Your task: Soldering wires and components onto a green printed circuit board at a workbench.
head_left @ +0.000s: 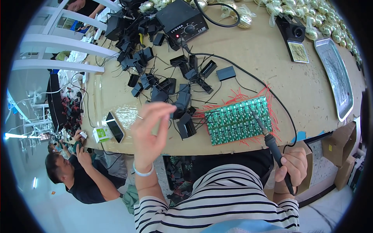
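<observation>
My right hand point(294, 167) is wrapped around the dark handle of a soldering iron point(272, 143). Its metal tip reaches over the right part of a green circuit board panel point(233, 123), though I cannot tell whether it touches. Small components cover the panel in rows, and thin red wires stick out around its edges. My left hand point(151, 130), with a white band at the wrist, is raised over the table left of the panel. Its fingers are bent, thumb and index finger apart, and nothing shows between them. Close to its fingertips lie small black plastic cases point(186, 128) with thin black wires.
A black soldering station point(182, 20) stands at the back, its cable crossing the table to the iron. An iron stand with sponge point(298, 52), a metal tray point(333, 77) and several gold ornaments point(326, 19) occupy the right. Leftward are a phone point(115, 127) and a seated person point(83, 174).
</observation>
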The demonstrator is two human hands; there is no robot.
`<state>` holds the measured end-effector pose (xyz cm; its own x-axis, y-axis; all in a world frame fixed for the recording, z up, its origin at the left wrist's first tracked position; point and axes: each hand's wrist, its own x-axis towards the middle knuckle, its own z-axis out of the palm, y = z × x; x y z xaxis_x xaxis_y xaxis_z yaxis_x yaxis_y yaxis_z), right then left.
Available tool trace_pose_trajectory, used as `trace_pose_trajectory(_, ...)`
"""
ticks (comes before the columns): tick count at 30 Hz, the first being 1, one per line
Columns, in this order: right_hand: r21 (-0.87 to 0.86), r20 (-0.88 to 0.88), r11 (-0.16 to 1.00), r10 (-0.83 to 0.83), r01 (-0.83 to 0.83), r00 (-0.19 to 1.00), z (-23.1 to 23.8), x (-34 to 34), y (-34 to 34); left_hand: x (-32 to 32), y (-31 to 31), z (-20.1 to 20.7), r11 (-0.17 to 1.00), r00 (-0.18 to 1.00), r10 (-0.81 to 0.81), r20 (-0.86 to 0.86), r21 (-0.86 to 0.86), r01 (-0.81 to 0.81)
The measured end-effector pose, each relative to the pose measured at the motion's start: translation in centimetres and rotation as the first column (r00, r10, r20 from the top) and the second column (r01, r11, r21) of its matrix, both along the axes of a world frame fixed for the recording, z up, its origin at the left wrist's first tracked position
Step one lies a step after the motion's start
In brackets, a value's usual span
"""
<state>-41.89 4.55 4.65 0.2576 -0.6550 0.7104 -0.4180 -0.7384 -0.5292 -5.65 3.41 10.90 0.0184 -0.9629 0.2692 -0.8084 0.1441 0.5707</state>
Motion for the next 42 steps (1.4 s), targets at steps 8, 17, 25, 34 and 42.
trace_pose_trajectory(8, 0.002, 0.005, 0.999, 0.043, -0.043, 0.999, 0.1, 1.1, -0.2, -0.5, -0.2, -1.8, 0.963, 0.957, 0.212, -0.199, 0.208, -0.170)
trace_pose_trajectory(17, 0.025, 0.022, 0.999, -0.029, 0.028, 0.999, 0.5, 1.9, 0.6, -1.3, -5.5, -3.9, 0.944, 0.959, 0.155, -0.238, 0.322, -0.073)
trace_pose_trajectory(25, 0.065, 0.032, 0.998, 0.025, -0.027, 0.999, 0.4, 1.6, 0.1, -3.3, -3.0, -2.1, 0.976, 0.909, 0.010, -0.418, 0.203, 0.083)
trace_pose_trajectory(34, 0.107, -0.014, 0.977, 0.186, -0.184, 0.982, -0.6, 1.8, -0.6, -4.7, -1.8, -4.2, 0.921, 0.898, -0.387, 0.211, 0.043, 0.387)
trace_pose_trajectory(42, 0.095, -0.040, 0.953, 0.293, -0.289, 0.955, -1.0, 2.0, -1.0, -4.9, -1.7, -4.8, 0.903, 0.880, -0.418, 0.226, -0.003, 0.430)
